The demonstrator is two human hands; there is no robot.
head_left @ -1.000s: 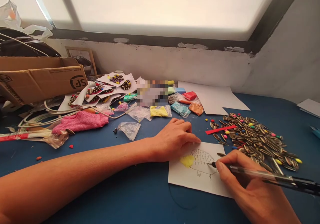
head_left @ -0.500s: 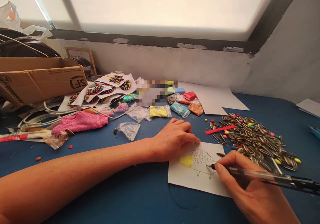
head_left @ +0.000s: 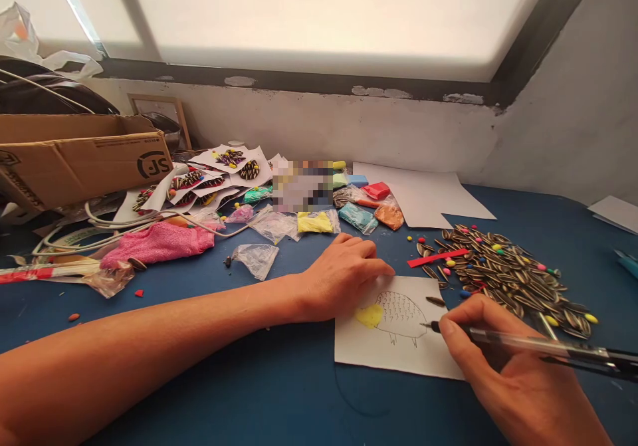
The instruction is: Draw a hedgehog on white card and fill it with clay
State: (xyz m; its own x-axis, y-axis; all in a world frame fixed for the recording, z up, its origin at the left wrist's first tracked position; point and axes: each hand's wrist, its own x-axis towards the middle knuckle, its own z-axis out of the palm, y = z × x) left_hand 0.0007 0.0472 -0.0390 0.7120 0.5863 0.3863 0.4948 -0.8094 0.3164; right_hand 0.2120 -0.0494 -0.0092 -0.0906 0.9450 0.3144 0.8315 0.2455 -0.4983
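Observation:
A black gel pen point(head_left: 528, 346) is pinched in my right hand point(head_left: 503, 359), its tip at the lower right edge of the drawing. That drawing, a rounded body with rows of small curved marks and short legs, is on a white sheet of paper point(head_left: 349, 349). At its left end is a flattened yellow lump point(head_left: 369, 316), perhaps clay. My left hand point(head_left: 339, 280) rests palm down on the sheet's upper left corner, index finger stretched out and the other fingers loosely bent. One sunflower seed point(head_left: 435, 302) lies at the sheet's right edge.
A pile of striped sunflower seeds point(head_left: 518, 283) mixed with coloured bits lies right, beside a red strip point(head_left: 437, 258). Bagged coloured clay point(head_left: 316, 222), a pink cloth point(head_left: 159, 241), seed-decorated papers point(head_left: 214, 183) and a cardboard box point(head_left: 84, 160) stand behind and left. White sheets point(head_left: 423, 193) lie back right.
My right hand has moved the pen tip slightly right, from inside the drawn body to its edge. The paper has turned a little. My left hand is nearly unmoved.

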